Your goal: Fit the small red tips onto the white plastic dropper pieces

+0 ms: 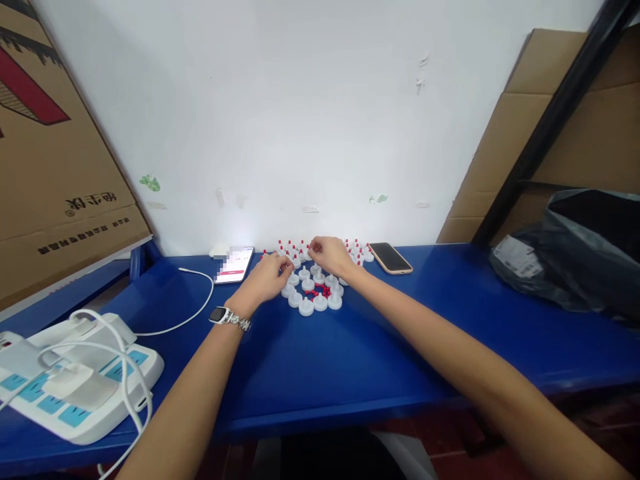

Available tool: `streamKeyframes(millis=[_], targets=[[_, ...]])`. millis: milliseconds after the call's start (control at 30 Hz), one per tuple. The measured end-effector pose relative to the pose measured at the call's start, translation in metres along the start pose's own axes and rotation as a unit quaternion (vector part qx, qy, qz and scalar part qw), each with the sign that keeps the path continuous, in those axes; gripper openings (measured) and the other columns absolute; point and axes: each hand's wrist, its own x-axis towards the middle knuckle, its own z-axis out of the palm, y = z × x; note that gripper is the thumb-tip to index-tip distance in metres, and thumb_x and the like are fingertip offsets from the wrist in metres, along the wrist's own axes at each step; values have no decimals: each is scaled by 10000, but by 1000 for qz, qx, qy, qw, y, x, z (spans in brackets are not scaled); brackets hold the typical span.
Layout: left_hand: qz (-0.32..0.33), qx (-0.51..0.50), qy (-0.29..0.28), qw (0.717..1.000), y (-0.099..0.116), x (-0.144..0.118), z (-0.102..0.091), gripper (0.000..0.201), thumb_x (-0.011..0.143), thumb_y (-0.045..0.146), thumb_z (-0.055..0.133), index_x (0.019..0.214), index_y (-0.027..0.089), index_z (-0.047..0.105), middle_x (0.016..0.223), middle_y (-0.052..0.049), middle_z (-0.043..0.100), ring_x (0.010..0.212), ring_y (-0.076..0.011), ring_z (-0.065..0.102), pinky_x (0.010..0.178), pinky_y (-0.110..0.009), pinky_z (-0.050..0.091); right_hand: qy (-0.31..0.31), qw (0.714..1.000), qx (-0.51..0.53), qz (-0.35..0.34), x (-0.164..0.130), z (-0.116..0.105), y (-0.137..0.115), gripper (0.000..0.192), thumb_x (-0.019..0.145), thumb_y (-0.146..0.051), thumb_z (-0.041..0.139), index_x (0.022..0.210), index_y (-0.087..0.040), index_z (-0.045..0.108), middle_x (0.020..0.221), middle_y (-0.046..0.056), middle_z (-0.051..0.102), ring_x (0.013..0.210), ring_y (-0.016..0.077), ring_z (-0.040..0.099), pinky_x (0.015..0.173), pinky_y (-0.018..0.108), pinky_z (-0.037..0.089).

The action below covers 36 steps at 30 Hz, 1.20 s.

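Note:
Several small white round caps (313,301) lie clustered on the blue table (350,360) near the wall, with tiny red pieces (320,291) among them. Behind them stand more white caps fitted with red tips (356,252). My left hand (266,279), a watch on its wrist, rests at the cluster's left edge with its fingertips touching a white cap. My right hand (329,256) hovers over the back of the cluster, fingers pinched on a small red-tipped piece; the piece itself is mostly hidden.
A lit phone (234,263) with a white cable lies left of the caps, a dark phone (391,257) right of them. A white power strip (75,383) sits at the near left. Cardboard (55,167) leans left, a grey bag (575,260) lies right.

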Motion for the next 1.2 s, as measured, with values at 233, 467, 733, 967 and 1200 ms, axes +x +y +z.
streamKeyframes(millis=[233, 467, 733, 967, 1200], targets=[[-25, -38, -19, 999, -9, -6, 8, 167, 887, 306, 509, 874, 184, 622, 850, -75, 678, 736, -210, 632, 656, -318, 460, -121, 985, -123, 19, 19, 16, 1, 133, 785, -243, 599, 774, -194, 721, 877, 92, 744, 918, 262, 658, 949, 434, 378], [-22, -14, -8, 1000, -13, -6, 13, 243, 913, 313, 488, 1071, 170, 605, 829, -77, 673, 716, -209, 630, 650, -311, 451, -101, 985, -132, 39, 38, 25, -1, 278, 846, -364, 584, 1017, -185, 710, 1032, 120, 732, 1011, 268, 639, 956, 426, 385], [-45, -8, -15, 999, -2, -6, 4, 331, 953, 360, 428, 1170, 170, 592, 982, -102, 658, 870, -233, 642, 753, -342, 496, -92, 985, -141, 29, 52, 25, -10, 197, 876, -268, 522, 926, -173, 687, 999, 115, 730, 1005, 248, 641, 944, 386, 388], [11, -36, 116, 992, 24, -8, 5, 472, 950, 422, 488, 1359, 193, 430, 1300, -147, 514, 1153, -282, 561, 967, -438, 466, 8, 978, 198, 67, -5, -10, -20, 148, 914, -318, 456, 830, -205, 499, 728, 17, 689, 659, 146, 612, 658, 261, 429], [65, -200, 101, 972, 49, -5, 11, 341, 1002, 418, 403, 1265, 208, 457, 1017, -65, 614, 901, -182, 605, 799, -325, 486, 46, 959, 274, 60, -51, -7, -24, 391, 969, -468, 337, 690, -214, 438, 617, -22, 491, 618, 142, 484, 596, 272, 350]])
